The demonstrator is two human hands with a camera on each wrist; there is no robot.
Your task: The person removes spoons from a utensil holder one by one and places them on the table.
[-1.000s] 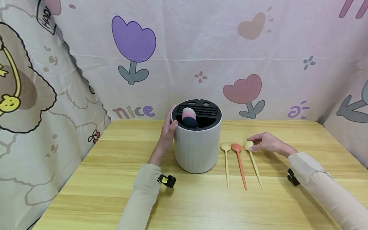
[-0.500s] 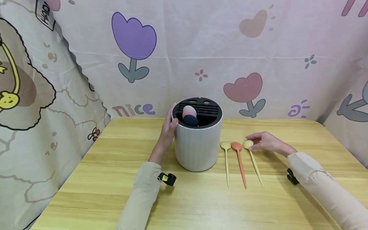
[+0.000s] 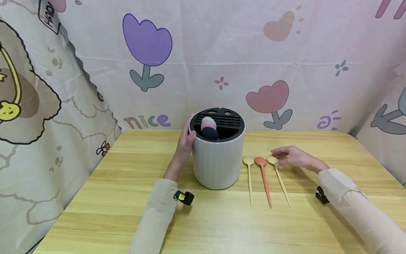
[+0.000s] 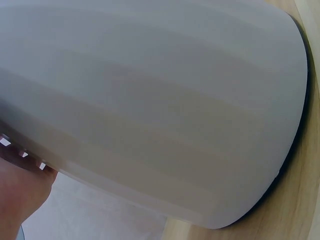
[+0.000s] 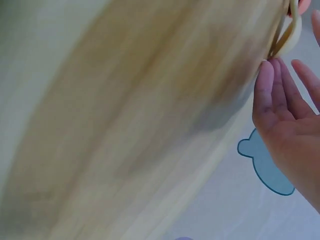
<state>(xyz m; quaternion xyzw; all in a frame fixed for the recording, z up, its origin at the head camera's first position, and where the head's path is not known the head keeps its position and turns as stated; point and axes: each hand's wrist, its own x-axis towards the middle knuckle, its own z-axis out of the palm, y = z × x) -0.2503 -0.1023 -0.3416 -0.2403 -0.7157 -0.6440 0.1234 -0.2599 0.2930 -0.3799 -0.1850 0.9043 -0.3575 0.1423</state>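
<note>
Left hand [image 3: 183, 148] grips the canister [image 3: 217, 164] near its rim. Right hand [image 3: 293, 156] has loose, fairly straight fingers at the rightmost yellow spoon [image 3: 283, 184], inside the table's [image 3: 222, 222] far edge, wood stretching rightward.

Head view evenly lit; soft shadow cast on tabletop [image 3: 104, 197] by right sleeve [image 3: 355, 204]. Bin [image 4: 150, 110] dimly lit in left-wrist view; tabletop blurred in right-wrist view.

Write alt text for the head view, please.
A person's left hand holds the side of a white ribbed canister on a wooden table, while the right hand touches a pale yellow spoon. An orange spoon and another pale yellow spoon lie alongside, and rounded white, pink and navy ends show in the canister's black top.
</note>
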